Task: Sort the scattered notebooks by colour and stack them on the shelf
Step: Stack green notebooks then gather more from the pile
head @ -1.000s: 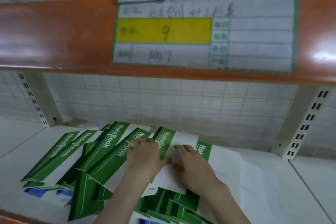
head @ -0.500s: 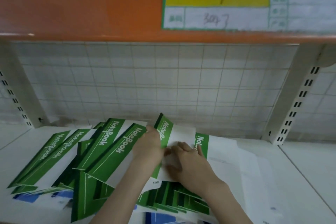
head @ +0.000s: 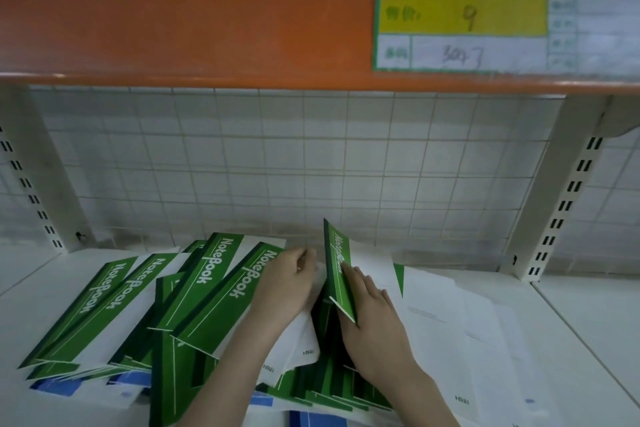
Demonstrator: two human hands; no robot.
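Head view, nearest edge first: blue-covered notebooks (head: 317,421) are peeking out from under the heap at the near rim of the white shelf (head: 588,340). Above them, thin green-and-white notebooks printed "NoteBook" (head: 211,291) are lying fanned and overlapping across the left and middle, while white-backed notebooks turned face down (head: 446,329) are spreading to the right.

Mid-heap, the right hand (head: 372,326) is lying with fingers nearly straight against one green notebook tipped up on edge (head: 339,274), propping it from the right; whether the thumb is hooking behind it I cannot tell. Just left, the left hand (head: 289,282) is resting on the pile with fingers loosely curled toward the tipped cover, though any pinch is hidden.

The step appears to be freeing this green copy from the heap. Doing it well probably means pressing the neighbours flat with the left hand, lifting by the spine rather than a floppy corner, and squaring it onto the green group.

Farther back, a white wire grid (head: 277,166) is backing the bay, with an orange shelf beam (head: 187,17) and its yellow-banded label card (head: 464,14) overhead.
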